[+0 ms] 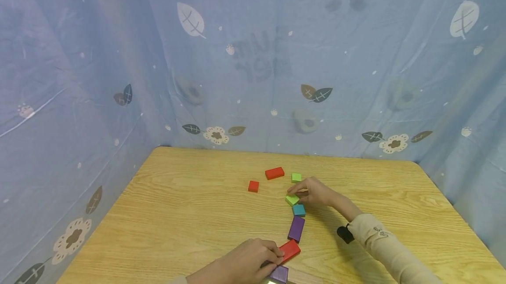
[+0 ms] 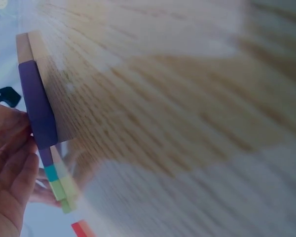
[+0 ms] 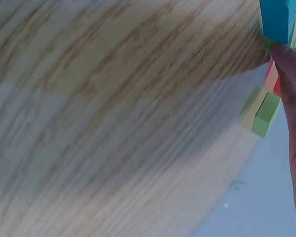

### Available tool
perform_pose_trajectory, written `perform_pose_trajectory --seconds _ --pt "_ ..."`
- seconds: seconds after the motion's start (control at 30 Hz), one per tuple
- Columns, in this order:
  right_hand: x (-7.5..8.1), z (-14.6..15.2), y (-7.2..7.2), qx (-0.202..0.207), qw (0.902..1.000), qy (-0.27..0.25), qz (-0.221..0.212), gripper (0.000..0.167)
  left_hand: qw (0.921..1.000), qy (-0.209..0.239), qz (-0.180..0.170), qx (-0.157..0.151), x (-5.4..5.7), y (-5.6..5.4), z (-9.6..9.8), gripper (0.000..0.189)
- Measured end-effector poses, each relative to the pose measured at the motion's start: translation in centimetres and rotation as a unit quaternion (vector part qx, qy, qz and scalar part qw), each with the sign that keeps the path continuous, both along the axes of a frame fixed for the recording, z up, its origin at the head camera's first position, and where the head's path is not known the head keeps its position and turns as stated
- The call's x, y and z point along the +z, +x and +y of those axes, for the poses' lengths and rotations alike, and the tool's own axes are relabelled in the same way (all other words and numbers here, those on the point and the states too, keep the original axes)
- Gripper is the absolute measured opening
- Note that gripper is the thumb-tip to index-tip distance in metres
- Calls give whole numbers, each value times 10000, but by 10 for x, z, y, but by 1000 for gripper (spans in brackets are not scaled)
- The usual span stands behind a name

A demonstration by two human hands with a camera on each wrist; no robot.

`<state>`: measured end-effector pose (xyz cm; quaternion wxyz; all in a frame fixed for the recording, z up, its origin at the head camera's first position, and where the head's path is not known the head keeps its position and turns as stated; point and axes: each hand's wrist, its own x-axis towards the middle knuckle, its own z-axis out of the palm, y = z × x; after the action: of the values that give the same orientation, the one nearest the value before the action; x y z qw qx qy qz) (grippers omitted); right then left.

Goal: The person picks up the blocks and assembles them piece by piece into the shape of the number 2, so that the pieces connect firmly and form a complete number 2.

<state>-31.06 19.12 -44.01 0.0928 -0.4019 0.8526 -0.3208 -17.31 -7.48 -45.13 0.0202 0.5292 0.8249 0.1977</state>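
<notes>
One table (image 1: 178, 213) bears a curving row (image 1: 296, 229) of blocks. Left hand (image 1: 247, 257) pinches a long, flat, glossy red block (image 1: 290, 249) near the front; right hand (image 1: 316, 192) pinches a small lime block (image 1: 292, 199) farther back. Left fingers cover the red block's end; in the right wrist view, a teal block (image 3: 277, 19) hides most of the lime one.

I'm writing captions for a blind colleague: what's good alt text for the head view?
A person's right hand pinches a lime-green block in a line of colored blocks on a wood-grain table, while the left hand touches a red rectangular block nearer the camera. Leaf-patterned blue fabric hangs behind.
</notes>
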Motion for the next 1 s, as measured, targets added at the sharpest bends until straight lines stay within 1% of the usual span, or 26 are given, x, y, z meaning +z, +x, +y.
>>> perform_pose_trajectory --seconds 0.1,0.23,0.3,0.33,0.4,0.43,0.53,0.57,0.63,0.67,0.7,0.73,0.77,0.8,0.9,0.97,1.0 --pt "4 3 -2 44 9999 5 111 34 10000 23 48 -8 0 0 0 19" --pt "14 11 -9 -113 9993 -362 -54 36 9999 38 148 -21 -1 0 0 19" --pt "19 16 -15 -347 9964 -711 -300 39 9999 46 165 -22 -1 0 0 19" --pt "20 19 -19 -485 9933 -931 -488 41 9998 50 170 -21 -1 0 0 19" --pt "22 23 -25 -768 9833 -1393 -882 44 9998 61 185 -29 0 1 0 18" --pt "21 26 -27 -920 9757 -1656 -1098 45 9998 60 183 -39 0 1 0 19" --pt "16 31 -34 -1385 9468 -2394 -1648 51 9998 3 165 -74 0 0 0 19" --pt "13 32 -36 -1486 9400 -2534 -1732 53 9998 -10 164 -83 0 0 0 19" --pt "6 35 -38 -1624 9346 -2616 -1782 58 9998 -39 174 -100 0 0 0 19" --pt "2 35 -39 -1673 9356 -2554 -1774 61 9997 -36 195 -108 0 0 0 19" --pt "-1 36 -40 -1671 9396 -2423 -1748 63 9997 -18 233 -119 0 0 1 19" --pt "-4 36 -41 -1632 9442 -2276 -1734 65 9996 4 262 -127 0 0 1 19" --pt "-7 35 -41 -1563 9514 -2070 -1662 66 9995 18 280 -132 -1 -1 2 19" --pt "-10 34 -42 -1515 9556 -1916 -1645 66 9995 24 293 -139 -1 -1 2 19" --pt "-15 28 -42 -1390 9664 -1591 -1463 60 9995 11 277 -139 0 -1 2 20" --pt "-17 24 -43 -1470 9712 -1431 -1215 53 9997 -23 231 -121 1 -1 0 20" --pt "-18 21 -44 -1559 9718 -1376 -1115 49 9997 -37 194 -105 2 -1 0 20"
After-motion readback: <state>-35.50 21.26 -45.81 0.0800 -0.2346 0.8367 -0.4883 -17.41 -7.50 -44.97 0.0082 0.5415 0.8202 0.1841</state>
